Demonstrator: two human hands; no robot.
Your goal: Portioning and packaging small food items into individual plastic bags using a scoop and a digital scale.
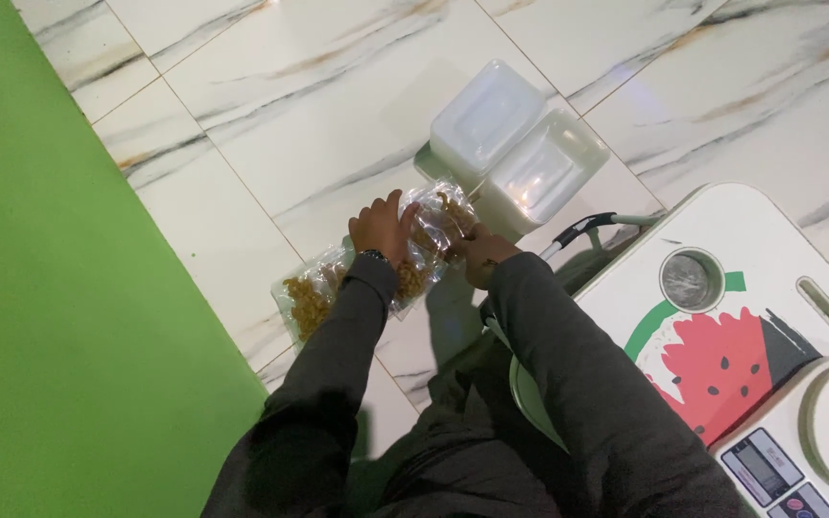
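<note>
A clear plastic bag of small brown pieces lies on the tiled floor. My left hand rests flat on its middle, fingers pointing away from me. My right hand grips the bag's right edge. A second clear bag with the same brown pieces lies just left of my left wrist, touching the first bag. Both arms wear dark grey sleeves, and a dark band shows at my left wrist.
An open white hinged plastic box lies on the floor just beyond the bags. A small white folding table with a watermelon picture stands at right, carrying a digital scale. A green mat covers the floor at left.
</note>
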